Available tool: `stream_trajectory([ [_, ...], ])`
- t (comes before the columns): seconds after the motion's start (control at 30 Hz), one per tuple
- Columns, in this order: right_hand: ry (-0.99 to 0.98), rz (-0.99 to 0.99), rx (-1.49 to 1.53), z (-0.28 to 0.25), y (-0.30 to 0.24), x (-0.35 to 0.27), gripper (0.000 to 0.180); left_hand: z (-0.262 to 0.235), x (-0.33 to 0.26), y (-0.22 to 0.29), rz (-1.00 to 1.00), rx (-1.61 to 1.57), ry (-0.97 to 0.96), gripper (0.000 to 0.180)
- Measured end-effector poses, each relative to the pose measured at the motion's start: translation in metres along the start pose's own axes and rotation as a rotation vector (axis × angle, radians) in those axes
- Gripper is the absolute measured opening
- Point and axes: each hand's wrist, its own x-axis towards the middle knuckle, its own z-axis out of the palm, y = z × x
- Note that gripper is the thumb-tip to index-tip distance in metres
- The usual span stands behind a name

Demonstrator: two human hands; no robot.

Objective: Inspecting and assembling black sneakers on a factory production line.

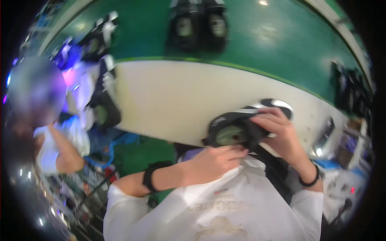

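A black and white shoe [226,122] is tilted up in front of my chest, at the near edge of the pale worktable. Its opening faces me and shows a pale greenish inside. My right hand [281,130] wraps over the shoe's right side, fingers bent across the black upper beside the white part. Along the lower rim of the opening, my left hand [215,162] pinches the edge with its fingertips; the thumb is partly hidden. Both wrists carry a dark band. The picture is somewhat blurred.
The pale worktable [169,96] borders a green belt [277,44]. A pair of black shoes [201,28] lies on the belt ahead, with more dark shoes [350,88] at far right. Another black shoe [104,104] stands at the table's left end, near a person in white [66,144].
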Motion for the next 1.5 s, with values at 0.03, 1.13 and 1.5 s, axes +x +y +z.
stream_trajectory([
  [0.03,-0.006,-0.036,-0.006,0.004,0.004,0.001,0.06,-0.009,0.002,-0.003,0.0,-0.044,-0.056,0.008],
  [1.13,0.074,-0.076,0.631,-0.014,-0.007,-0.013,0.018,-0.018,0.044,-0.04,0.077,0.089,0.502,0.03],
  [1.5,-0.289,0.547,0.802,0.034,0.031,0.079,0.022,-0.014,0.046,-0.048,0.129,0.019,0.544,0.024],
])
